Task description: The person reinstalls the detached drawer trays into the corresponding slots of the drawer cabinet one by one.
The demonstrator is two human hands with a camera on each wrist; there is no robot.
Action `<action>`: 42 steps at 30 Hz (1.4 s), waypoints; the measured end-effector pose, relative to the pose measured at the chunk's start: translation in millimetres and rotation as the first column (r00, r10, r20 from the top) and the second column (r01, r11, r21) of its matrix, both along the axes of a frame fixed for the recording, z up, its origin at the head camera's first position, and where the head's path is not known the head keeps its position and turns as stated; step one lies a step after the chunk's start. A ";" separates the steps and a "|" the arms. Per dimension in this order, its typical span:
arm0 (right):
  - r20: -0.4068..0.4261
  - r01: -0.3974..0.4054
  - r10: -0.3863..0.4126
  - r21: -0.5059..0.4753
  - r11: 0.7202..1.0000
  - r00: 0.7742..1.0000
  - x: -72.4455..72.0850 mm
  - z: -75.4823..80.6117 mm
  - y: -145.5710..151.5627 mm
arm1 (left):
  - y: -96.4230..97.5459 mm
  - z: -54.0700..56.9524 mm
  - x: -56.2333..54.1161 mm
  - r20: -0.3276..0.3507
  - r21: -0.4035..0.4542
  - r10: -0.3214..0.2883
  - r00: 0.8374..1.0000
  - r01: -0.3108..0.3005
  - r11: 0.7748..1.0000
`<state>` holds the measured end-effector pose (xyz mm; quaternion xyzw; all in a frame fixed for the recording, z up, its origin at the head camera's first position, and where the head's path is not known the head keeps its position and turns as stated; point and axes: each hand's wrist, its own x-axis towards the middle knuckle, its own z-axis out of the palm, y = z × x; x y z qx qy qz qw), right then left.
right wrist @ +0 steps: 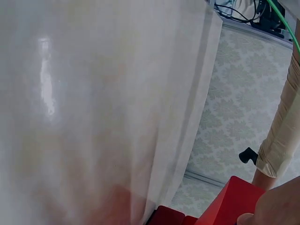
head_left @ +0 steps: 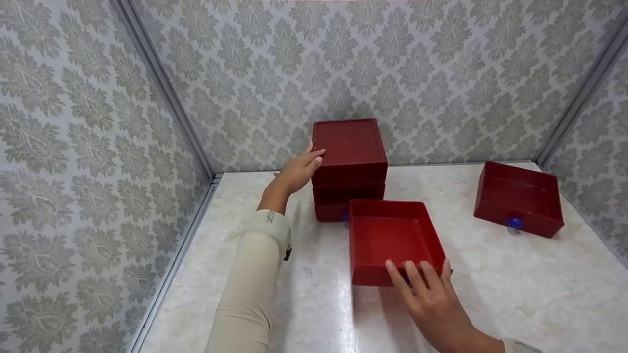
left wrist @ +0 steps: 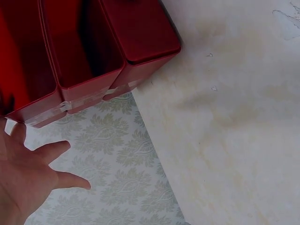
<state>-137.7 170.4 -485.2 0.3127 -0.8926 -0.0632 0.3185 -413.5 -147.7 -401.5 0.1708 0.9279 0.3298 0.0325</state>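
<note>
My right hand holds a red drawer by its front wall, fingertips over the rim. The drawer is tilted above the table, and its bare inside shows. A dark red drawer cabinet stands near the back wall. My left hand touches the upper left edge of this cabinet. Its fingers are spread and mostly straight in the left wrist view. Two compartments stand open in that view, while a drawer front fills the lowest one. In the right wrist view, only part of the held drawer shows.
Another dark red drawer with a blue knob lies on the right of the white marbled table. Patterned walls enclose the table at the back and both sides.
</note>
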 end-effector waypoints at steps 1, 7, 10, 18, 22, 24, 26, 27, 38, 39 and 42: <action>-0.009 -0.016 0.016 -0.005 1.000 1.000 -1.4 -1.5 -3.4 | 0.2 -0.3 0.1 -0.002 -0.001 0.001 1.000 -0.001 1.000; -0.039 -0.076 0.075 -0.032 0.997 0.996 -8.9 -6.9 -23.8 | 0.9 0.0 1.0 -0.002 0.004 -0.001 1.000 0.001 1.000; -0.079 -0.099 0.096 -0.038 0.994 0.992 -14.3 -9.6 -34.8 | -0.3 0.4 1.2 0.007 0.009 -0.001 1.000 0.001 1.000; -0.178 -0.108 0.102 -0.023 0.994 0.979 -35.8 -18.7 -58.9 | -2.1 1.8 1.1 0.000 0.014 -0.005 1.000 0.005 1.000; -0.212 -0.097 0.094 -0.002 0.995 0.973 -48.2 -26.3 -67.8 | -2.3 1.8 0.9 0.002 0.013 -0.009 1.000 0.009 1.000; -0.228 -0.104 0.103 0.010 0.995 0.968 -52.0 -30.5 -72.0 | -2.0 1.5 1.0 0.002 0.014 -0.009 1.000 0.009 1.000; -0.242 -0.117 0.117 0.014 0.993 0.963 -53.7 -34.5 -75.6 | -1.4 1.3 1.2 0.000 0.016 -0.009 1.000 0.009 1.000; -0.253 -0.117 0.118 0.021 0.993 0.960 -53.9 -36.3 -77.2 | -1.0 1.2 1.5 0.000 0.015 -0.007 1.000 0.007 1.000; -0.239 -0.031 0.038 0.035 0.999 0.970 -55.2 -29.4 -84.7 | 0.2 1.3 3.1 0.009 0.015 0.008 1.000 -0.008 1.000; -0.240 -0.023 0.031 0.038 0.999 0.970 -55.9 -28.8 -85.1 | 0.1 1.4 3.0 0.010 0.014 0.010 1.000 -0.010 1.000; -0.246 -0.007 0.016 0.036 0.999 0.969 -59.6 -29.8 -85.8 | -0.4 1.5 2.3 0.015 0.014 0.009 1.000 -0.009 1.000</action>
